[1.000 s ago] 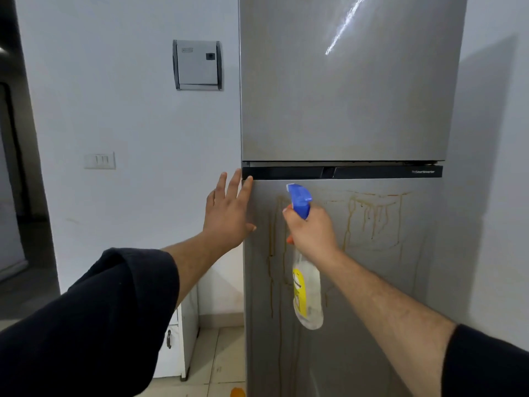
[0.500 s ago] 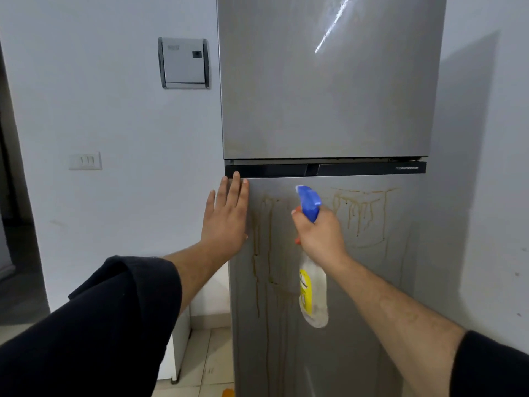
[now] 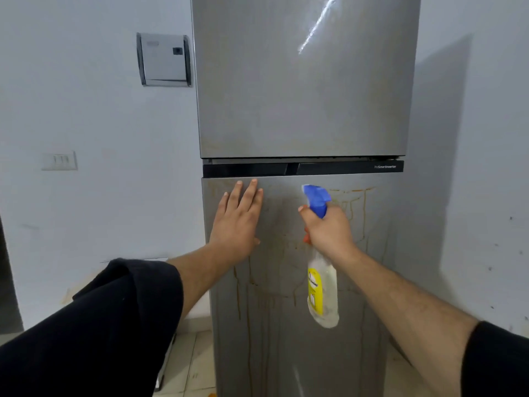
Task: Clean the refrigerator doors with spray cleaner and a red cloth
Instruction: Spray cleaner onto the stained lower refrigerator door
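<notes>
A silver two-door refrigerator fills the middle of the head view. Its upper door (image 3: pixel 300 96) looks fairly clean. The lower door (image 3: pixel 286 325) carries brown drip stains down its front. My left hand (image 3: pixel 239 222) lies flat with straight fingers on the lower door's upper left corner, just under the black strip (image 3: pixel 249 169). My right hand (image 3: pixel 329 229) grips the neck of a clear spray bottle (image 3: pixel 322 293) with a yellow label and a blue trigger head (image 3: pixel 316 199), nozzle facing the lower door. No red cloth is in view.
White walls flank the refrigerator on both sides. A grey wall box (image 3: pixel 164 60) and a light switch (image 3: pixel 59 161) are on the left wall. A low white unit (image 3: pixel 166 365) stands at floor level left of the refrigerator. The floor is tiled.
My left hand has slid right from the door's left edge onto its front. The right hand and spray bottle have shifted slightly right, and the view has panned.
</notes>
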